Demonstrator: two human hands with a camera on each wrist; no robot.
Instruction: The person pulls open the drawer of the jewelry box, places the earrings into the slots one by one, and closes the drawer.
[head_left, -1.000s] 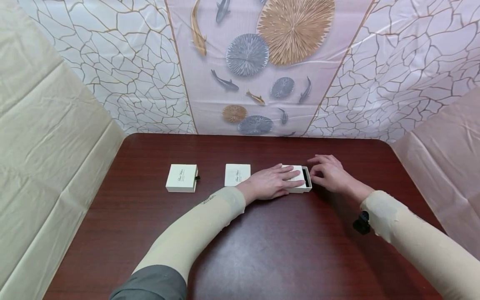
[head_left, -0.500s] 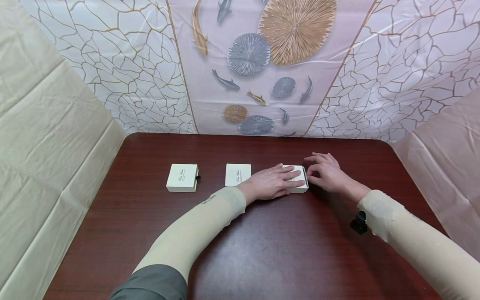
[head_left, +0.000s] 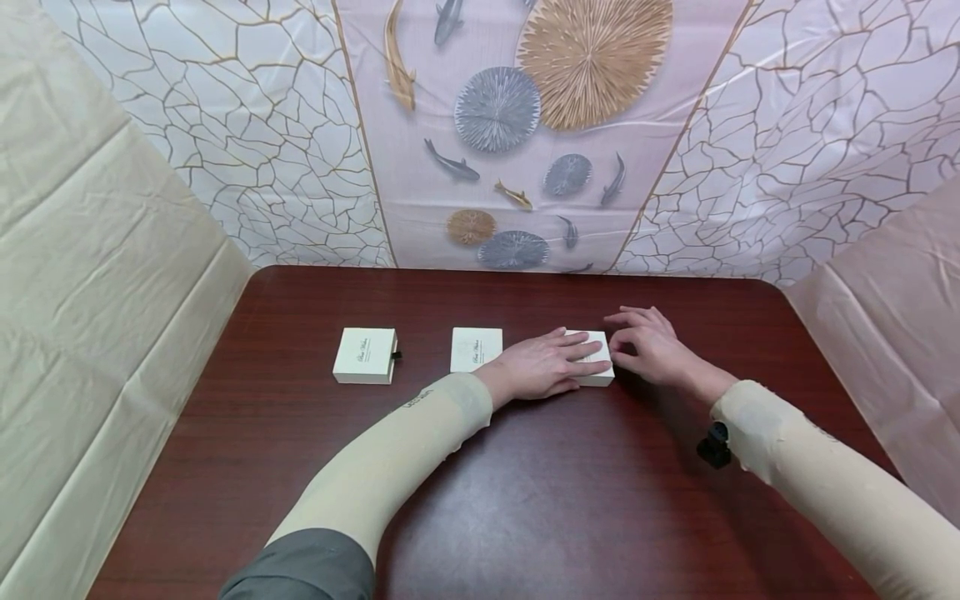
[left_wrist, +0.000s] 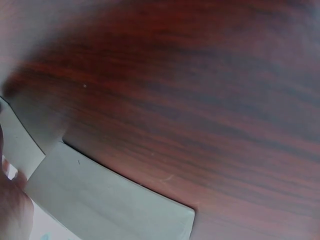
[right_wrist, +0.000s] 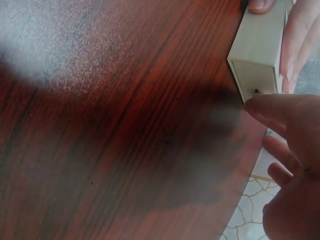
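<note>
In the head view a small white drawer box (head_left: 598, 373) with printed lettering lies on the dark red-brown table (head_left: 525, 492). My left hand (head_left: 542, 365) rests across its top, fingers spread and mostly straight. From the right wrist view, the left thumb (right_wrist: 261, 5) touches the box's near side. My right hand (head_left: 651, 346) is at the right end, fingers loosely bent. Its fingertips meet the end face (right_wrist: 252, 77), beside a small black pull tab (right_wrist: 256, 91). The drawer sits level with the sleeve's edge.
A matching white box (head_left: 476, 346) lies just left, partly behind the left wrist. Farther left is another box (head_left: 364, 356) with a black tab on its right side. A patterned cloth (head_left: 495, 167) hangs behind the table.
The box's drawer, partly out on the right with its dark inside showing, has slid left into its sleeve. My right hand has moved left with it; the left hand has stayed in place.
</note>
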